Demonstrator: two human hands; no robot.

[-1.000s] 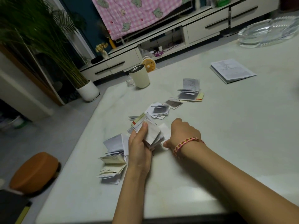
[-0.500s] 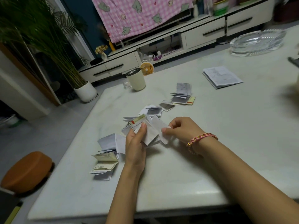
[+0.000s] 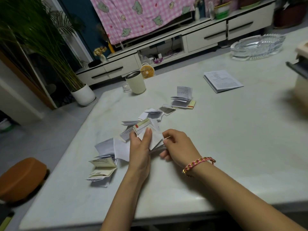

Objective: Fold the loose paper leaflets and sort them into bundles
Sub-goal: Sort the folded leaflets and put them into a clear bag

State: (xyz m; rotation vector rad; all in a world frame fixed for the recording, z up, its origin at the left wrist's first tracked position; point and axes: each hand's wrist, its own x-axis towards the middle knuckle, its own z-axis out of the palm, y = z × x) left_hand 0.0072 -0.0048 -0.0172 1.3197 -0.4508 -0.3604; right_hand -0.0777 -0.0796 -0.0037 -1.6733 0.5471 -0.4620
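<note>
A bundle of folded leaflets [image 3: 142,128] sits in the left hand [image 3: 139,148], lifted just above the bench [image 3: 233,139] about midway along it and nearer the left edge than the right; the thumb [image 3: 148,132] presses on top of the bundle and the fingers curl beneath it, so the hand is closed round the paper; a red mark shows on the top leaflet's corner. A white leaflet [image 3: 156,139] sticks out of the bundle's right side, and the right hand [image 3: 177,147], just beside the left, pinches its edge between thumb and forefinger; a braided bracelet [image 3: 198,164] circles that wrist. Loose folded leaflets lie in a line across the bench: a near pile [image 3: 103,165] toward the left edge, touching the left hand's side; a middle pile [image 3: 153,114] just beyond the hands; a far pile [image 3: 182,99] further on. Toward the far edge stand a cream cup [image 3: 135,82] and an open booklet [image 3: 222,80]; a glass dish [image 3: 256,47] sits near the far right corner.
</note>
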